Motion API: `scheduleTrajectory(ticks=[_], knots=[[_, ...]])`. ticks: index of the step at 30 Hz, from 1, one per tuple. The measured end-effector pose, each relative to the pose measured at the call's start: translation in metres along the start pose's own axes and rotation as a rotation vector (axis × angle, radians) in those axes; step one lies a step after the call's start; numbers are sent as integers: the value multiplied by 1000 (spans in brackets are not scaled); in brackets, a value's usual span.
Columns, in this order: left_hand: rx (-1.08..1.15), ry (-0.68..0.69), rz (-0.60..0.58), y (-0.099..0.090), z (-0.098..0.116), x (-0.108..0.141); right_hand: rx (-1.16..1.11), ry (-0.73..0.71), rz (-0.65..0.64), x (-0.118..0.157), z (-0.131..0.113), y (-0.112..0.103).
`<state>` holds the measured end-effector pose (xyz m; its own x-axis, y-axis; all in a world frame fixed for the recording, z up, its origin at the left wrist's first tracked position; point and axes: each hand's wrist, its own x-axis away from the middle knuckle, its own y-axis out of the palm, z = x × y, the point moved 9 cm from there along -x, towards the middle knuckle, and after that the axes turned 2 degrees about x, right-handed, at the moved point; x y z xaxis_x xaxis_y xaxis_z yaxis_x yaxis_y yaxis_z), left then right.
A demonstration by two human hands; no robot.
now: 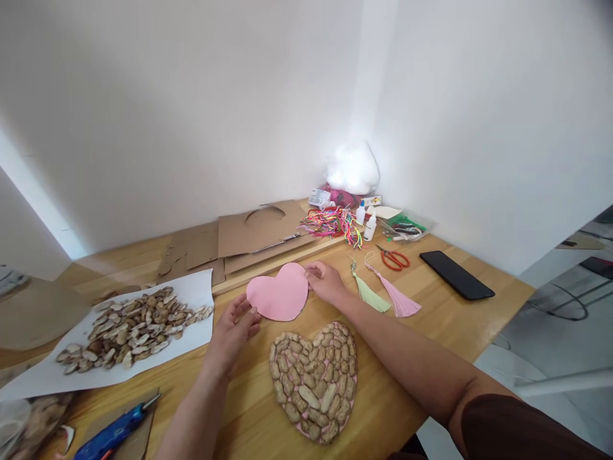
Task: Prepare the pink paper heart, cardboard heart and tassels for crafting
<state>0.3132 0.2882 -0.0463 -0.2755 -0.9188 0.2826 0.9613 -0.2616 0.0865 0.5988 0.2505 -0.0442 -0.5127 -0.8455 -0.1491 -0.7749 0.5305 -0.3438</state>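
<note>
A plain pink heart cutout point(278, 292), flat like paper or card, is held just above the wooden table. The fingers and thumb of my left hand point(234, 326) are curled at its left edge. At the upper right edge, my right hand point(326, 281) pinches it between thumb and fingers. Nearer to me lies a larger heart point(313, 377) covered in whole peanut shells, with pink showing through the gaps. My right forearm passes over the table beside that heart.
Peanut shell halves point(136, 326) lie on white paper point(198, 303) at left, near a blue glue gun point(112, 437). Cardboard sheets point(263, 227), colourful cords point(332, 223) and glue bottles point(370, 227) line the back. Two tassels point(371, 295), scissors point(395, 259) and a black phone point(454, 275) lie right.
</note>
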Motion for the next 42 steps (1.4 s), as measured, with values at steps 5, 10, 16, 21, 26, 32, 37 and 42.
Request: scheduleTrajectory(ticks=[5,10,16,21,26,32,37,42], knots=[[-35,24,50,2,-2,-2,-2,-2,4,0,0,1],[-20,150,165,-4,3,-3,-27,1,-6,1,-5,0],[-138,458,326,-23,32,5,-52,120,10,1,-4,-8],[-361,620,271,-12,49,14,16,153,-126,5,-26,-19],[-444,567,165,-1,45,18,363,39,-370,41,-65,-41],[-358,490,32,12,34,51,857,-4,-260,111,-59,-80],[-199,276,-48,25,-6,105,744,-31,-231,149,-53,-73],[-19,263,-115,31,-23,141,329,48,-107,165,-55,-66]])
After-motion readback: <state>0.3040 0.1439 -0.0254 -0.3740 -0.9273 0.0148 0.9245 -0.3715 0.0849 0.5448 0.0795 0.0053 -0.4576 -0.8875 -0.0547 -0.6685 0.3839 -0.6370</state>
